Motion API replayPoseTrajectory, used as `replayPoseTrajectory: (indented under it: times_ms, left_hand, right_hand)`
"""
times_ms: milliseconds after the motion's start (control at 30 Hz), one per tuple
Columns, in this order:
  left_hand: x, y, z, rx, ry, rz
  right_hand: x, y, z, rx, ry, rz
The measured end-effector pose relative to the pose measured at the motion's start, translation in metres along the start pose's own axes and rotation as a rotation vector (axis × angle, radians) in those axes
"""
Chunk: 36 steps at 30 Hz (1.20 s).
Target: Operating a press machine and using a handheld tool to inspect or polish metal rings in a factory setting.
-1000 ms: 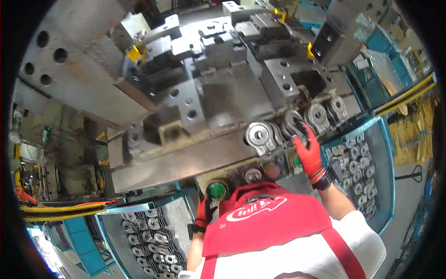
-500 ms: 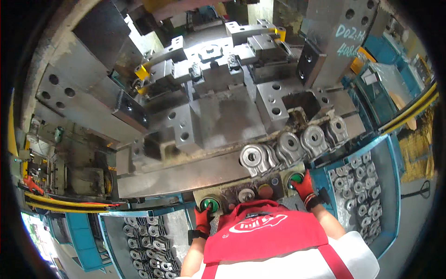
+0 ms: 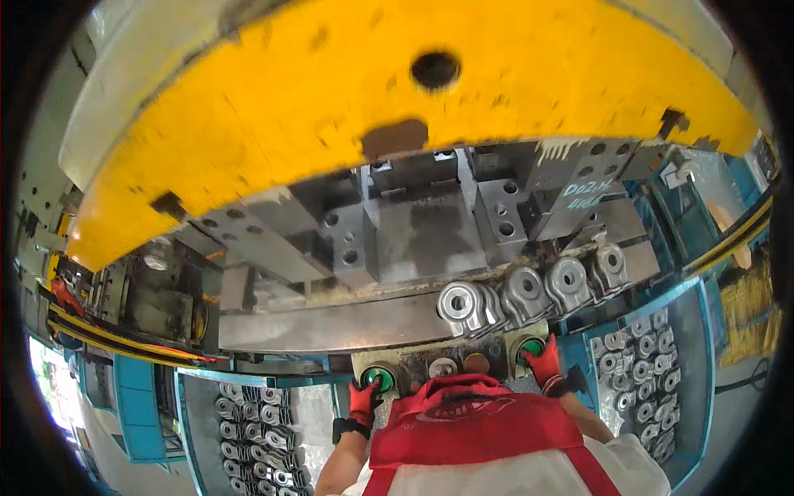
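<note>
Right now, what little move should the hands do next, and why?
Probably just press: the left hand on the left green button, the right hand on the right green button. Each hand is already there, and fingers seem safer there than near the big yellow block above the metal tooling.

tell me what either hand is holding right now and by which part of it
Nothing is held: the left hand is at the left green push button, the right hand at the right green push button.
</note>
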<state>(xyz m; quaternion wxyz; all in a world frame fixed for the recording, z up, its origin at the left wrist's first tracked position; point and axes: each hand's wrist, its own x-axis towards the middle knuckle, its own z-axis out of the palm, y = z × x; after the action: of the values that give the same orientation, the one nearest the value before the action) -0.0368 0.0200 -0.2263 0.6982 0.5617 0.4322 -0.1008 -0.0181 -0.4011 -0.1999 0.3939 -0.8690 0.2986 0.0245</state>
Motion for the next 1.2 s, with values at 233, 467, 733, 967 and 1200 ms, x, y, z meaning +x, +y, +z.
replayPoseTrajectory:
  times_ms: [233, 467, 733, 967, 1200]
  left_hand:
    - [0.005, 0.001, 0.001, 0.044, 0.008, -0.038]
    - [0.125, -0.105, -0.115, 0.243, -0.217, 0.364]
    - [-0.044, 0.071, -0.009, 1.051, -0.084, 0.394]
    - [-0.130, 0.253, 0.167, 0.860, -0.315, 1.346]
    - [-0.047, 0.387, 0.310, 1.142, 0.330, 1.356]
  right_hand:
    - [0.004, 0.016, 0.006, -0.008, 0.043, -0.051]
    - [0.002, -0.008, 0.008, -0.031, 0.077, -0.166]
    - [-0.003, -0.009, -0.005, -0.048, 0.024, -0.069]
    - [0.006, 0.010, -0.002, 0.038, 0.002, -0.092]
    - [-0.003, 0.002, -0.003, 0.016, -0.063, -0.039]
